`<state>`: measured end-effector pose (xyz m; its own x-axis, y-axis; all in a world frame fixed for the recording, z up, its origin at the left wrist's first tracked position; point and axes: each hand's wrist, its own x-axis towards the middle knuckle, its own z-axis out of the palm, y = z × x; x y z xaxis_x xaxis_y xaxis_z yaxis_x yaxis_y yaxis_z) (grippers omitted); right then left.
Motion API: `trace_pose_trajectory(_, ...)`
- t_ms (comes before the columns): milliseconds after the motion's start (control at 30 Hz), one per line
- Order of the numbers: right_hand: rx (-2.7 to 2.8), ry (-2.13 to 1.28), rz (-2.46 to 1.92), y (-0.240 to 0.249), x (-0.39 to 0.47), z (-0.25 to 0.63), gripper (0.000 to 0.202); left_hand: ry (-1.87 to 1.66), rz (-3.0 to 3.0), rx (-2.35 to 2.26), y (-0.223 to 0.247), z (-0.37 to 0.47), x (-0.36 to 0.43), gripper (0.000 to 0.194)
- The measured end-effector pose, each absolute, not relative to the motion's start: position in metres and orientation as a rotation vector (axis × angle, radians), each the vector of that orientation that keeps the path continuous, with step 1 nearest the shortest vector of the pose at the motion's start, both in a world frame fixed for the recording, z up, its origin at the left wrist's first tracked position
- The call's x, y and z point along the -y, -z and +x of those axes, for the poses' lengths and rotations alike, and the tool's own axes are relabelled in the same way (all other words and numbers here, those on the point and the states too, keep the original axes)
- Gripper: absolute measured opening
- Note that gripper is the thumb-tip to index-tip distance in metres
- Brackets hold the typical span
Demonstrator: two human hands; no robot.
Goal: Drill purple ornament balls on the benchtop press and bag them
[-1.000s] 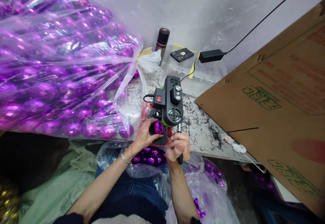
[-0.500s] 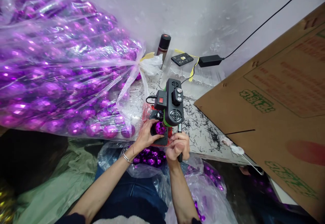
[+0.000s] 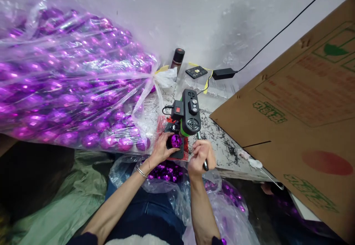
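Observation:
A small press-like machine, black with a green band and a red switch, stands on the worktable. On its dark base sits a shiny purple faceted ball, and my left hand grips it between thumb and fingers. My right hand is wrapped round the machine's lever handle, whose black end sticks out below the fist. More purple balls lie in an open clear plastic bag on my lap.
To the left lies a big tied clear bag full of purple balls. A cardboard box leans in from the right. Behind the machine are a black-capped bottle, a black phone-like device and a power adapter. Dark slivers litter the tabletop.
My right hand has swung the lever handle a little to the right. My left hand keeps the ball on the base. The whole view has shifted slightly.

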<state>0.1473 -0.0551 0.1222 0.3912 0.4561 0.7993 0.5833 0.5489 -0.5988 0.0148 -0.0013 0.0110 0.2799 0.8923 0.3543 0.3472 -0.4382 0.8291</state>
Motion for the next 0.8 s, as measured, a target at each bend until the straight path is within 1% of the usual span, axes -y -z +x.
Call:
trace_pose_trajectory(67,1.2,0.049,-1.101,-0.143,0.057,0.147,0.046,-1.138,2.007,-1.084,-0.008,0.011,0.015,0.057)
trace_pose_trajectory(133,1.214,0.021,-1.102,-0.154,0.058,0.147,0.047,-1.138,2.131,-1.033,-0.006,0.004,0.036,0.055)
trace_pose_trajectory(267,1.272,0.081,-1.056,-0.143,0.06,0.147,0.046,-1.068,2.308,-0.981,-0.01,-0.016,0.074,0.07)
trace_pose_trajectory(300,1.281,0.096,-1.049,-0.138,0.061,0.147,0.046,-1.067,2.318,-0.992,-0.014,-0.021,0.075,0.071)
trace_pose_trajectory(333,1.289,0.106,-1.042,-0.133,0.061,0.146,0.046,-1.076,2.323,-1.01,-0.02,-0.025,0.072,0.065)
trace_pose_trajectory(400,1.291,0.109,-1.034,-0.126,0.061,0.146,0.046,-1.107,2.336,-1.067,-0.037,-0.034,0.05,0.045)
trace_pose_trajectory(433,1.288,0.106,-1.031,-0.125,0.06,0.145,0.046,-1.1,2.355,-1.11,-0.046,-0.039,0.033,0.039)
trace_pose_trajectory(467,1.285,0.105,-1.024,-0.124,0.06,0.145,0.046,-1.064,2.385,-1.167,-0.056,-0.044,0.013,0.037)
trace_pose_trajectory(500,1.283,0.105,-1.016,-0.124,0.06,0.145,0.045,-0.977,2.426,-1.238,-0.066,-0.049,-0.009,0.038)
trace_pose_trajectory(567,1.282,0.106,-1.004,-0.125,0.059,0.144,0.044,-0.643,2.529,-1.424,-0.086,-0.061,-0.051,0.036)
trace_pose_trajectory(633,1.287,0.104,-1.007,-0.125,0.06,0.144,0.044,-0.263,2.554,-1.618,-0.103,-0.073,-0.085,0.027)
trace_pose_trajectory(667,1.29,0.1,-1.014,-0.124,0.06,0.144,0.043,-0.149,2.542,-1.687,-0.11,-0.079,-0.098,0.024)
trace_pose_trajectory(733,1.293,0.094,-1.024,-0.122,0.061,0.143,0.042,-0.047,2.506,-1.792,-0.121,-0.09,-0.117,0.024)
trace_pose_trajectory(800,1.297,0.094,-1.021,-0.121,0.062,0.143,0.041,-0.02,2.475,-1.886,-0.13,-0.099,-0.129,0.032)
